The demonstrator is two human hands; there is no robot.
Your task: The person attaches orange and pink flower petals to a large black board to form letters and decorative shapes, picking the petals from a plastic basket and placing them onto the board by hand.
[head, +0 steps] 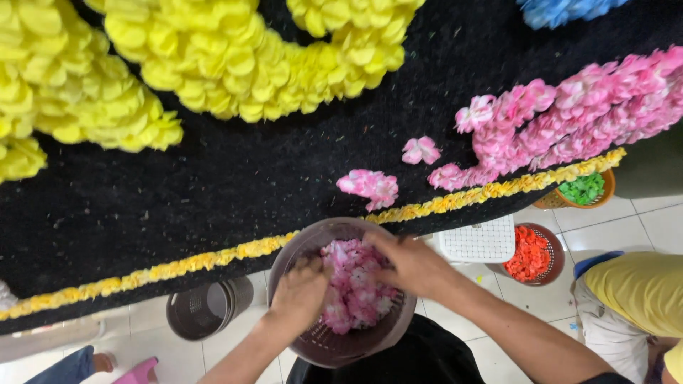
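Note:
A round brown basket [284, 252] holds several pink paper flowers [350, 284] and rests on my lap. My left hand [299, 293] reaches into the basket's left side, fingers curled among the flowers. My right hand [411, 264] lies over the right rim, fingers dug into the pink pile. What either hand grips is hidden. Above stands a black board [213, 192] with pink flower clusters [370, 186], one lone pink flower [420, 150], a long pink band [569, 117], and big yellow flower shapes [235, 64].
A thin yellow flower border [213, 259] runs along the board's lower edge. On the tiled floor stand stacked empty brown baskets [206, 307], a white stool [478, 240], a basket of red flowers [530, 254] and one of green flowers [583, 188]. A person in yellow [640, 291] sits at right.

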